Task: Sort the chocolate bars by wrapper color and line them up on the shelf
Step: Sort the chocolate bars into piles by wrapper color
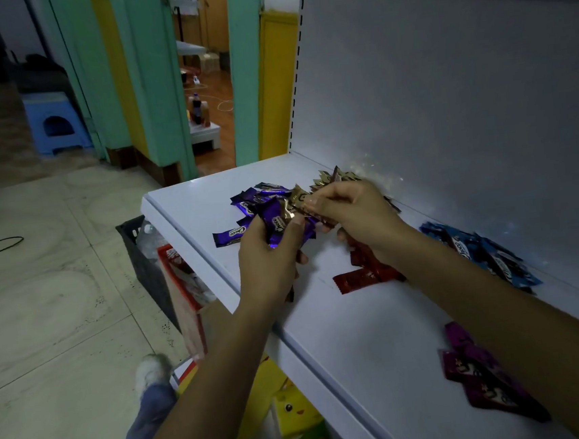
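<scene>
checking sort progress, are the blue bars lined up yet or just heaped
Heaped, not lined up: the blue bars overlap at mixed angles on the shelf, against its back panel.

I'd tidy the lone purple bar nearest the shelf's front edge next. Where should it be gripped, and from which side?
Probably pinch the lone purple bar across its narrow width near its left end, coming down from above. It lies flat on the shelf, long edges free, and the left hand crowds its right end.
</scene>
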